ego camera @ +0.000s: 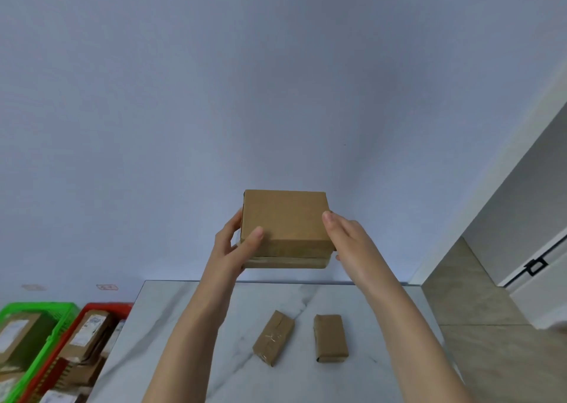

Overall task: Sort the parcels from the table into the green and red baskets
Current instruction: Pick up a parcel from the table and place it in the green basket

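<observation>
Clasping parcel (285,218), left hand (234,246) and right hand (348,237); underside unseen, perhaps two stacked.

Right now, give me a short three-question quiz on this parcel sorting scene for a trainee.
1. True or false: the cardboard box rests on the table.
2. How many parcels lie on the table? A one, B two, C four.
3. Fill in: the basket nearest the table is the ___ basket.
Key: 1 false, the left hand and right hand hold it up. 2 B, the left parcel and right parcel. 3 red; the green basket stands beyond the red basket.
</observation>
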